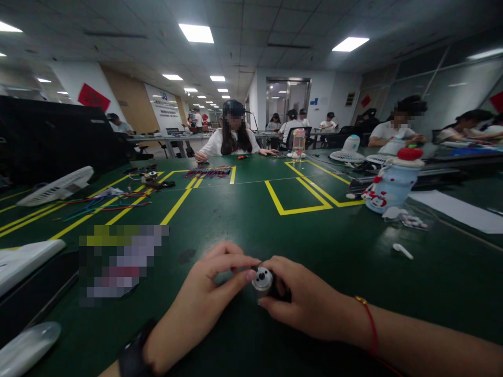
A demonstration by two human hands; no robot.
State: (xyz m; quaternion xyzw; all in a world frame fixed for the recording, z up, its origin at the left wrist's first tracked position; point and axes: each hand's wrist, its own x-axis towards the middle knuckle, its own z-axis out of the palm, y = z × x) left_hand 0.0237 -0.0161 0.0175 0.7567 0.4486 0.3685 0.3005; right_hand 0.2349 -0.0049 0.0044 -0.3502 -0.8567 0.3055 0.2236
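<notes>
Near the table's (275,220) front edge, my right hand (310,303) grips the small motor (262,279) steady; left hand's (200,309) fingertips pinch its top.

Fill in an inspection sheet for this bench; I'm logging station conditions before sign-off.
Surface: green table with yellow tape outlines.
Job's things: small silver motor, shaft end facing the camera, held low over the table.
Clutter: snowman-shaped bottle, white paper, small white plastic piece, white fan grille, pink bottle.
Hands: left hand pinches the motor's rim with its fingertips; right hand grips its body; red string on the right wrist.
Cables: loose coloured wires at left; a row of wires farther back.
Surroundings: a person seated across the table, others at tables behind, ceiling lights on.
</notes>
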